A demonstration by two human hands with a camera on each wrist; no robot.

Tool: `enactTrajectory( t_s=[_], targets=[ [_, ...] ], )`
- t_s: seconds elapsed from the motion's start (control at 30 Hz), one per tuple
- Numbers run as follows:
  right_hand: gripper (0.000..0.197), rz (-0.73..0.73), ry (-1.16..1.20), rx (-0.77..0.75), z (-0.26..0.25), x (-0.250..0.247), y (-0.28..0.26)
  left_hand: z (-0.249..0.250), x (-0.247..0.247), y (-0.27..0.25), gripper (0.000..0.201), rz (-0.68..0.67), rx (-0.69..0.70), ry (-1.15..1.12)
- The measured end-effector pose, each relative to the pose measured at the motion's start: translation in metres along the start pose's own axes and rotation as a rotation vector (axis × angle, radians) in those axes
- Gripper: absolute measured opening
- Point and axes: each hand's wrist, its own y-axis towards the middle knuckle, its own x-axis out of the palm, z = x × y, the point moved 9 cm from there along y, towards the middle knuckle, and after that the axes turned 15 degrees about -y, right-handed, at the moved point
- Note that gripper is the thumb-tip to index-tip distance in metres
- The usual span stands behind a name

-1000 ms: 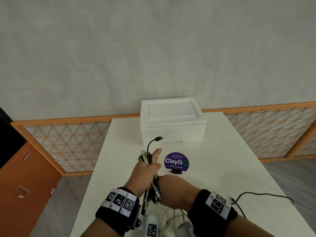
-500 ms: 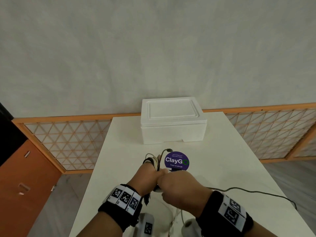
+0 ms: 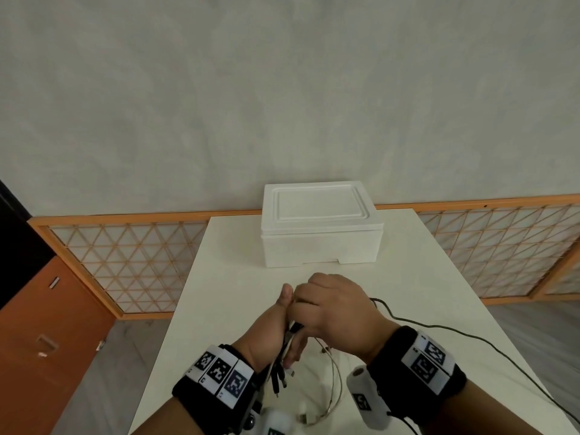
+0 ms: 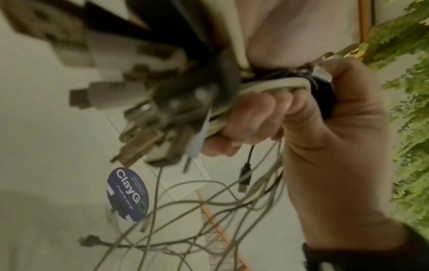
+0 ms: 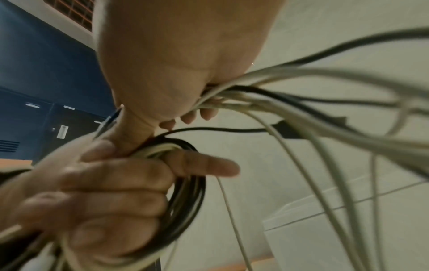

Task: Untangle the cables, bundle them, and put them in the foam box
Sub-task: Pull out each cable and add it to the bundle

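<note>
1. From the head view, both hands meet over the table (image 3: 408, 309) at 6 o'clock from the closed foam box (image 3: 320, 224); the right hand (image 3: 335, 312) covers most of the cable bundle (image 3: 282, 368).
2. The left wrist view shows the left hand (image 4: 255, 117) clenched around the bundle, plugs fanning toward 9 o'clock, above a round purple sticker (image 4: 127, 194).
3. The right wrist view shows the right hand's fingers (image 5: 111, 198) curled round black and white loops; loose strands trail toward 3 o'clock.
</note>
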Motion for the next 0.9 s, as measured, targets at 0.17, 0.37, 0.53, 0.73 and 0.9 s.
enactTrajectory(
  t_s=[0.17, 0.37, 0.53, 0.73, 0.9],
  targets=[
    [0.037, -0.060, 0.353, 0.156, 0.014, 0.010, 0.001, 0.008, 0.017, -0.004, 0.087, -0.151, 0.029, -0.137],
    [0.040, -0.104, 0.602, 0.292, 0.023, 0.025, -0.005, 0.013, 0.022, -0.007, 0.094, -0.209, 0.026, -0.190],
    [0.048, -0.174, 0.816, 0.374, 0.024, 0.037, -0.005, 0.009, 0.033, -0.014, 0.107, -0.326, -0.046, -0.178],
    [0.056, -0.056, 0.811, 0.531, 0.039, 0.039, -0.003, 0.010, 0.048, -0.020, 0.077, -0.388, -0.041, -0.060],
    [0.052, -0.174, 1.048, 0.609, 0.035, 0.050, 0.003, 0.015, 0.048, -0.021, 0.021, -0.362, -0.036, -0.051]
  ],
)
